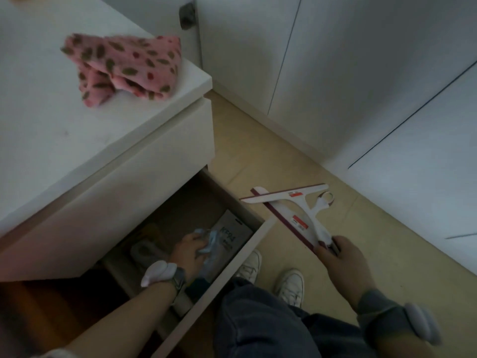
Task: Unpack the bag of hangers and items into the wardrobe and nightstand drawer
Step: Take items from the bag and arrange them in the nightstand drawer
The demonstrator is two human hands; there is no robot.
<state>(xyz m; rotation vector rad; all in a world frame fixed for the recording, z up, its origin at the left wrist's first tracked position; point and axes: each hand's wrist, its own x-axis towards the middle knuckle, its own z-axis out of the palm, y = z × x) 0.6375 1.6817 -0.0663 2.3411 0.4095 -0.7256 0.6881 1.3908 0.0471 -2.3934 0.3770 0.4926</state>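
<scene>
The white nightstand [103, 140] stands at the left with its lower drawer [247, 244] pulled open. My left hand [188, 248] is down inside the drawer, closed on a crumpled light-blue item [206, 241] that lies over a grey packet [232, 232]. My right hand [340, 257] hovers over the floor to the right of the drawer. It grips two white squeegees [296, 205] with dark red blades by their handles. The squeegees cross each other and carry red and white labels.
A pink spotted cloth [124, 67] lies bunched on top of the nightstand. White wardrobe doors [361, 73] run along the back and right. Tan tiled floor [258, 156] lies between them. My knee and white shoes [290, 285] are just below the drawer front.
</scene>
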